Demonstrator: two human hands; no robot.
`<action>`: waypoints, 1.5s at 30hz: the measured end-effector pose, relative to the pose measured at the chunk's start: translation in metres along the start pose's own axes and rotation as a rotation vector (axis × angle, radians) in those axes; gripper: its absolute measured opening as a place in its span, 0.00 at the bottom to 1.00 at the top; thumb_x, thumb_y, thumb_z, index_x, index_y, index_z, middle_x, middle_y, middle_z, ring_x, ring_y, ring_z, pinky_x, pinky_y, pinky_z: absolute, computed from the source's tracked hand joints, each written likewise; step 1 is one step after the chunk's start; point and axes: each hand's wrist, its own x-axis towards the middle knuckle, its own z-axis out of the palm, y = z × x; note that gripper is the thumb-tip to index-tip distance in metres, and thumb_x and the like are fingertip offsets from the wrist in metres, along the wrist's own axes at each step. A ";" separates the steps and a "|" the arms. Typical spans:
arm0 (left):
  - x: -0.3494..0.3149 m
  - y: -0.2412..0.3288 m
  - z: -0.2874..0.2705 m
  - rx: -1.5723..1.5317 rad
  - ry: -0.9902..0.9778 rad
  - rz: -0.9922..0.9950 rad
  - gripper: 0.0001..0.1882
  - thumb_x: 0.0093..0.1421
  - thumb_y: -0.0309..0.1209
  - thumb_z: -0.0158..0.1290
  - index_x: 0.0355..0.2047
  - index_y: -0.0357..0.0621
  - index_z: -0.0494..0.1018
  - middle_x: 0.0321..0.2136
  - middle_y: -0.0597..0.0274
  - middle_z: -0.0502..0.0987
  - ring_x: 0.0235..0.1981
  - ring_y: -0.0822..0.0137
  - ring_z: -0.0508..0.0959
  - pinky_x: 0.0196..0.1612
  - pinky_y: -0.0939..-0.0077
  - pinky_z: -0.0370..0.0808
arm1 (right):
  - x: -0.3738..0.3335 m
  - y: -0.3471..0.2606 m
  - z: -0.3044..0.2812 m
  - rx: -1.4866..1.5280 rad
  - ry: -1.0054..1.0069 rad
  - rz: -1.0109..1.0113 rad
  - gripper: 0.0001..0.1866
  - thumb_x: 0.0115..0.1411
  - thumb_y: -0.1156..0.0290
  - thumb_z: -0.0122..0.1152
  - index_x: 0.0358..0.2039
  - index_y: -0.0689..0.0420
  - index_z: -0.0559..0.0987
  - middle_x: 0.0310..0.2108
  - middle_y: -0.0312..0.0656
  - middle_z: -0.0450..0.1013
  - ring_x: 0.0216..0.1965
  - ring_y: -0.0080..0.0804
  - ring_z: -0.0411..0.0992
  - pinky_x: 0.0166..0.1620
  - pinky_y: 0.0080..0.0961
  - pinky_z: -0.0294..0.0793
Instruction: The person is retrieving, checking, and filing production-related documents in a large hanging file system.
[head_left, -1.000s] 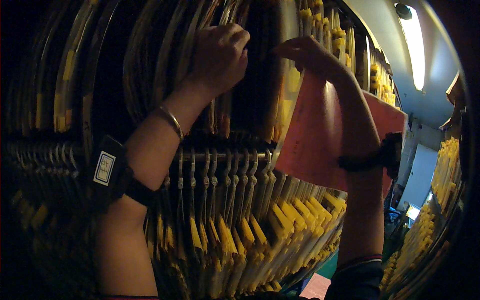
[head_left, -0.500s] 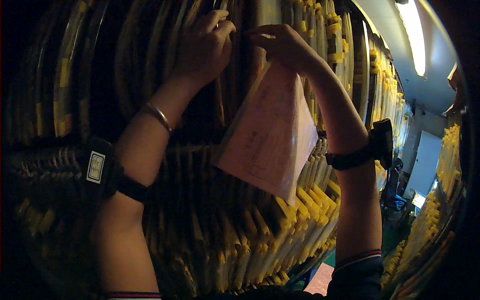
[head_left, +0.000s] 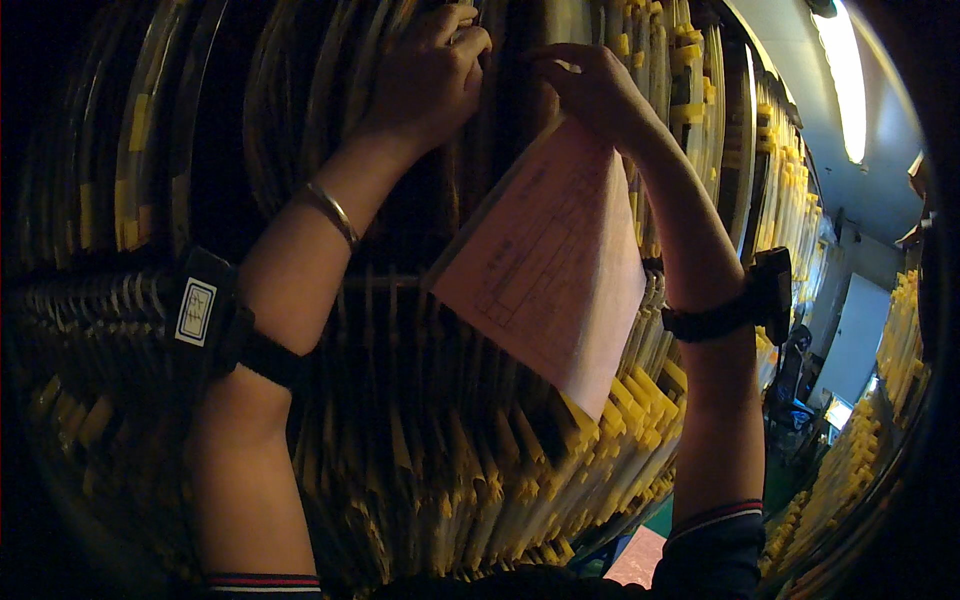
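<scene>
Both my arms reach up to a dark rack of hanging sleeves. My left hand (head_left: pixel 435 80), with a metal bangle below it on the wrist, is closed with curled fingers among the upper hanging sleeves (head_left: pixel 270 110). What its fingers grip is too dark to make out. My right hand (head_left: pixel 600 95) is closed, and a pink printed paper form (head_left: pixel 550 270) hangs from it at a slant, one corner pointing down. The form's upper edge is hidden behind that hand. Its right side bends and catches the light.
Below hangs a lower row of sleeves with yellow tabs (head_left: pixel 630 410). More tabbed sleeves (head_left: pixel 765 170) line the rack to the right, and another rack (head_left: pixel 850 480) stands across the aisle. A pink sheet (head_left: pixel 637 558) lies low beside my right sleeve. A tube light (head_left: pixel 843 80) glows overhead.
Both hands and the pink form appear slightly farther right in the picture, as does the rack. The form's printed face shows more clearly. Both hands keep their closed shape.
</scene>
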 end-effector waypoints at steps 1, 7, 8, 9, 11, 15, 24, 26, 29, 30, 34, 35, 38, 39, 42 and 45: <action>0.000 -0.001 0.001 -0.001 0.004 0.008 0.06 0.50 0.24 0.48 0.29 0.42 0.73 0.41 0.55 0.72 0.44 0.54 0.72 0.47 0.62 0.69 | 0.000 0.000 -0.001 -0.020 0.006 -0.001 0.14 0.55 0.63 0.51 0.39 0.49 0.80 0.30 0.49 0.76 0.37 0.41 0.76 0.43 0.31 0.73; 0.000 -0.002 0.007 -0.006 0.031 0.007 0.06 0.50 0.24 0.48 0.28 0.42 0.73 0.40 0.56 0.72 0.44 0.54 0.72 0.47 0.61 0.69 | -0.001 0.002 -0.003 -0.041 0.003 0.027 0.14 0.54 0.63 0.51 0.39 0.49 0.80 0.31 0.50 0.76 0.36 0.41 0.76 0.43 0.32 0.73; 0.000 0.000 0.006 0.019 0.034 0.016 0.06 0.49 0.23 0.48 0.28 0.43 0.73 0.40 0.56 0.73 0.44 0.55 0.72 0.47 0.61 0.69 | -0.001 0.003 -0.004 -0.044 0.004 0.027 0.14 0.54 0.63 0.51 0.39 0.49 0.80 0.31 0.50 0.76 0.36 0.41 0.76 0.43 0.32 0.73; 0.002 0.000 0.006 0.017 0.036 0.016 0.06 0.49 0.23 0.48 0.28 0.43 0.73 0.40 0.56 0.73 0.44 0.55 0.72 0.47 0.61 0.69 | -0.002 0.003 -0.004 -0.051 0.021 0.016 0.14 0.54 0.63 0.51 0.39 0.49 0.80 0.30 0.49 0.76 0.36 0.41 0.76 0.42 0.32 0.73; 0.001 0.000 0.006 0.013 0.039 0.011 0.06 0.49 0.23 0.48 0.28 0.43 0.73 0.40 0.57 0.73 0.44 0.55 0.72 0.47 0.61 0.68 | -0.002 0.000 -0.004 -0.056 0.038 0.004 0.14 0.54 0.63 0.51 0.39 0.49 0.80 0.29 0.49 0.76 0.35 0.41 0.76 0.42 0.32 0.74; -0.002 -0.002 0.008 0.023 0.048 0.010 0.06 0.49 0.23 0.49 0.28 0.43 0.73 0.40 0.57 0.73 0.43 0.55 0.72 0.47 0.61 0.68 | -0.005 -0.007 -0.005 -0.026 -0.031 0.105 0.14 0.54 0.63 0.52 0.39 0.49 0.80 0.27 0.48 0.77 0.33 0.39 0.77 0.40 0.31 0.74; -0.006 -0.010 0.016 -0.050 0.027 -0.040 0.06 0.50 0.24 0.48 0.30 0.41 0.73 0.41 0.54 0.72 0.43 0.54 0.72 0.47 0.63 0.68 | 0.001 -0.006 0.000 -0.051 0.025 0.052 0.17 0.52 0.52 0.58 0.36 0.49 0.81 0.31 0.48 0.76 0.37 0.38 0.75 0.42 0.31 0.72; -0.007 -0.007 0.016 -0.100 0.025 -0.099 0.07 0.51 0.25 0.49 0.31 0.39 0.73 0.41 0.52 0.72 0.44 0.52 0.72 0.48 0.63 0.68 | -0.001 -0.017 0.001 -0.097 0.008 0.153 0.19 0.51 0.49 0.60 0.36 0.49 0.81 0.32 0.48 0.76 0.38 0.34 0.75 0.42 0.30 0.72; -0.007 -0.008 0.016 -0.138 0.011 -0.156 0.08 0.52 0.27 0.49 0.33 0.38 0.72 0.41 0.50 0.72 0.45 0.52 0.71 0.49 0.64 0.68 | 0.000 -0.023 0.009 -0.215 0.058 0.153 0.24 0.48 0.44 0.61 0.34 0.50 0.81 0.33 0.50 0.76 0.39 0.41 0.75 0.44 0.34 0.72; -0.007 -0.009 0.015 -0.137 0.010 -0.154 0.08 0.52 0.27 0.49 0.33 0.38 0.72 0.41 0.50 0.72 0.45 0.52 0.71 0.49 0.64 0.68 | 0.001 -0.023 0.013 -0.210 0.085 0.156 0.25 0.47 0.42 0.61 0.34 0.51 0.81 0.34 0.50 0.76 0.39 0.44 0.74 0.44 0.35 0.72; -0.006 -0.009 0.012 -0.141 0.023 -0.169 0.11 0.50 0.26 0.52 0.37 0.42 0.71 0.44 0.50 0.69 0.47 0.51 0.69 0.50 0.62 0.67 | -0.002 -0.040 0.014 -0.220 0.047 0.250 0.29 0.45 0.37 0.59 0.34 0.50 0.80 0.35 0.49 0.75 0.40 0.47 0.74 0.44 0.38 0.72; -0.006 -0.008 0.010 -0.119 0.030 -0.151 0.13 0.50 0.26 0.52 0.38 0.42 0.71 0.46 0.46 0.67 0.49 0.48 0.67 0.53 0.62 0.65 | -0.002 -0.041 0.017 -0.216 0.047 0.250 0.29 0.45 0.37 0.59 0.34 0.50 0.80 0.35 0.49 0.75 0.40 0.47 0.74 0.44 0.38 0.72; -0.006 -0.010 0.012 -0.161 0.058 -0.216 0.15 0.49 0.22 0.53 0.39 0.44 0.70 0.48 0.45 0.65 0.51 0.47 0.64 0.55 0.61 0.62 | -0.002 -0.046 0.023 -0.273 0.067 0.224 0.31 0.45 0.35 0.56 0.38 0.48 0.78 0.35 0.49 0.75 0.40 0.47 0.74 0.43 0.39 0.72; -0.005 -0.010 0.011 -0.158 0.059 -0.215 0.15 0.49 0.22 0.53 0.39 0.44 0.70 0.48 0.45 0.65 0.51 0.47 0.64 0.55 0.61 0.62 | -0.004 -0.048 0.024 -0.261 0.084 0.221 0.31 0.45 0.35 0.56 0.38 0.48 0.78 0.34 0.49 0.76 0.40 0.47 0.74 0.43 0.39 0.72; -0.004 -0.012 0.008 -0.050 0.117 -0.164 0.16 0.48 0.20 0.53 0.38 0.46 0.71 0.46 0.46 0.67 0.51 0.48 0.65 0.54 0.61 0.62 | -0.007 -0.054 0.023 -0.263 0.084 0.227 0.30 0.45 0.36 0.56 0.38 0.47 0.77 0.33 0.47 0.76 0.39 0.46 0.74 0.43 0.39 0.73; -0.003 -0.016 0.009 -0.044 0.062 -0.146 0.17 0.47 0.20 0.53 0.39 0.47 0.71 0.45 0.48 0.68 0.49 0.50 0.67 0.52 0.63 0.65 | -0.008 -0.053 0.023 -0.308 0.060 0.234 0.27 0.45 0.39 0.58 0.38 0.46 0.76 0.31 0.45 0.76 0.38 0.45 0.74 0.42 0.39 0.72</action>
